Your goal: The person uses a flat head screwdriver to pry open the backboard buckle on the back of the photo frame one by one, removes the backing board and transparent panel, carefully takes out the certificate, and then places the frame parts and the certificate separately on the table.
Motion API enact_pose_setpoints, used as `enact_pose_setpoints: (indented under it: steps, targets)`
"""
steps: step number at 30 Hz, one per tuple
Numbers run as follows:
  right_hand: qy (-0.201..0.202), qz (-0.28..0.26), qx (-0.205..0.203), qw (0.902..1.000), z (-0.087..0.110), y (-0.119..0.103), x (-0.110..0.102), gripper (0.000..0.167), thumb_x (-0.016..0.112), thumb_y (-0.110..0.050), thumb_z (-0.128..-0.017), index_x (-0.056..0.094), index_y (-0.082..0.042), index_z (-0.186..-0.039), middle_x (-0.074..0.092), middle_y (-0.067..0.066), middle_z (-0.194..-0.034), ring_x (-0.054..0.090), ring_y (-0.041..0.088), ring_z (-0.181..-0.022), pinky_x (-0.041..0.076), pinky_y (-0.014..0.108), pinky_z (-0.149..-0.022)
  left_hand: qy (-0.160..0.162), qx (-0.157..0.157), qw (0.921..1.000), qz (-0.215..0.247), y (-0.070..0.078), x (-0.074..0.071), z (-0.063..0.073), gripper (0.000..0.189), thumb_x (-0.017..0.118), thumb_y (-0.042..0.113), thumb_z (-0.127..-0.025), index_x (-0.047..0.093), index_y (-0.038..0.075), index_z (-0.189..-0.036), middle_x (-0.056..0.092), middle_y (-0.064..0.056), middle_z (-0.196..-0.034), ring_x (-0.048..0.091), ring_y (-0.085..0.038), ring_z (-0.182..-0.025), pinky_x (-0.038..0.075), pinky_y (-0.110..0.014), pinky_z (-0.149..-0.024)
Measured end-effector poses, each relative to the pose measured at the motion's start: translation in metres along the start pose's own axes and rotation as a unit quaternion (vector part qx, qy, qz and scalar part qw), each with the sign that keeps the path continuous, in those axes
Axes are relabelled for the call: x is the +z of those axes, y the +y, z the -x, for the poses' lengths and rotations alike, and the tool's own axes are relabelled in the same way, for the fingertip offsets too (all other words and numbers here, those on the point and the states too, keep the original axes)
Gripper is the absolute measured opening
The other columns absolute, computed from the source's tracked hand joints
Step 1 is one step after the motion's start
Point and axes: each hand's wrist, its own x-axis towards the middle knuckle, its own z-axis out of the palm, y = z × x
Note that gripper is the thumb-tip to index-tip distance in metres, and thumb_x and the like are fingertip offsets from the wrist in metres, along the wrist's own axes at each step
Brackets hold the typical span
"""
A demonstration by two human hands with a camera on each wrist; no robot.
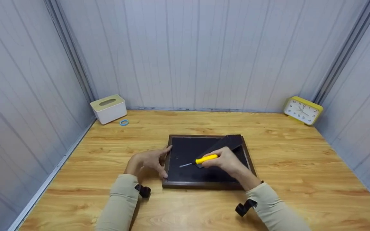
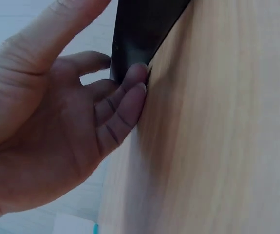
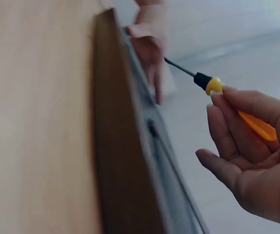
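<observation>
In the head view, a dark picture frame (image 1: 201,185) lies on the table, its black back panel (image 1: 185,149) facing up. A flat black stand leg (image 1: 233,141) runs diagonally across that panel. My left hand (image 1: 149,161) grips the frame's left edge, thumb near the front corner; the left wrist view shows bent fingers (image 2: 130,100) against the frame's side (image 2: 142,36). Above the panel, my right hand (image 1: 225,162) pinches a screwdriver (image 1: 208,158) by its yellow handle. The shaft points left; in the right wrist view its tip (image 3: 167,60) stands apart from the frame.
A white tissue box (image 1: 110,112) with a pale yellow lid stands at the back left of the wooden table (image 1: 300,166). Beside it lies a small blue ring (image 1: 124,122). At the back right, a yellow clock (image 1: 303,110) leans near the corner. Pale panel walls (image 1: 185,57) enclose the table.
</observation>
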Motion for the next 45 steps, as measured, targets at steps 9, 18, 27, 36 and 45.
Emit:
enact_pose_setpoints:
  steps: [9,18,27,36,45]
  targets:
    - [0.018,0.028,0.001,0.9994,-0.005,0.003,0.03,0.028,0.089,-0.011,-0.072,0.08,-0.002,-0.097,0.073,0.01,-0.093,0.066,0.018,-0.078,0.058,0.037,-0.073,-0.008,0.017,0.9995,0.025,0.002,0.001,-0.006,0.131,0.093,0.014,-0.07,-0.001,0.009,-0.161,0.003,-0.022,-0.165,0.026,-0.029,-0.142,0.021,-0.046,-0.118]
    - [0.031,0.026,0.023,0.9989,-0.005,0.005,0.041,0.026,0.089,-0.011,-0.071,0.081,-0.003,-0.094,0.074,0.009,-0.087,0.067,0.019,-0.073,0.058,0.033,-0.07,-0.029,0.025,0.9982,0.045,0.003,0.001,-0.008,0.131,0.092,0.011,-0.071,-0.003,0.01,-0.161,0.002,-0.019,-0.165,0.032,-0.025,-0.137,0.026,-0.042,-0.116]
    - [0.026,0.028,0.034,0.9987,-0.004,0.005,0.043,0.023,0.088,-0.013,-0.073,0.081,-0.006,-0.094,0.074,0.008,-0.088,0.067,0.018,-0.073,0.057,0.032,-0.069,-0.023,0.012,0.9993,0.028,0.002,0.002,-0.007,0.131,0.093,0.014,-0.07,-0.001,0.008,-0.16,0.002,-0.02,-0.165,0.027,-0.026,-0.141,0.025,-0.041,-0.117]
    - [0.042,0.03,0.024,0.9984,-0.005,0.004,0.053,0.026,0.088,-0.011,-0.073,0.08,-0.003,-0.096,0.074,0.009,-0.089,0.069,0.018,-0.073,0.058,0.031,-0.07,-0.005,-0.017,0.9996,-0.021,0.009,0.002,-0.006,0.13,0.093,0.022,-0.07,0.001,0.006,-0.16,0.035,-0.023,-0.155,0.038,-0.03,-0.139,0.027,-0.043,-0.117]
    - [0.043,0.074,-0.001,0.9964,-0.012,-0.024,0.065,0.019,0.087,-0.009,-0.075,0.08,-0.003,-0.092,0.073,0.006,-0.083,0.067,0.016,-0.07,0.059,0.033,-0.067,0.005,-0.015,0.9994,-0.029,0.009,0.004,-0.003,0.128,0.093,0.019,-0.07,0.004,0.003,-0.16,0.017,-0.024,-0.162,0.026,-0.03,-0.146,0.019,-0.042,-0.12]
